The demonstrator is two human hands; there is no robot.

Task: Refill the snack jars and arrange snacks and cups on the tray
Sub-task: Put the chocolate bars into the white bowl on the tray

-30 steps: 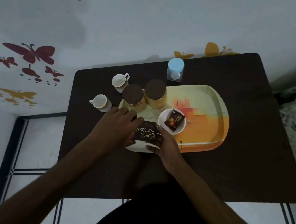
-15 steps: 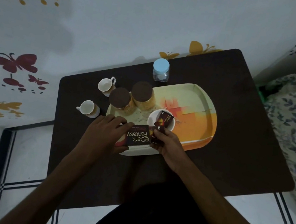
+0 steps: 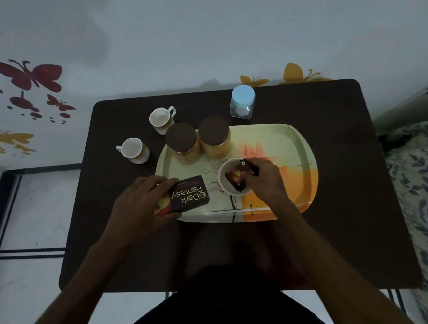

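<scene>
Biscuit box [image 3: 189, 196]: dark cardboard, "Dark Fantasy" printed in pale letters, red-orange patch at its near-left end; it lies tilted over the near-left corner of the tray [image 3: 290, 148]. Left hand [image 3: 143, 201] grips the box at that end, thumb under the near edge, fingers curled over the far edge. Right hand [image 3: 267, 181] is over the white bowl [image 3: 222, 181] on the tray, fingers pinching a small dark packet [image 3: 247, 166] at the bowl's far rim. A second dark packet with an orange picture [image 3: 234, 178] lies inside the bowl. Two jars with brown lids [image 3: 213, 131] stand touching each other at the tray's far-left corner, both holding yellowish snacks. A clear jar with a light blue lid [image 3: 241, 102] stands on the desk [image 3: 357, 183] just beyond the tray; contents cannot be made out. Two white cups [image 3: 133, 148] stand on the desk left of the tray, well apart.
</scene>
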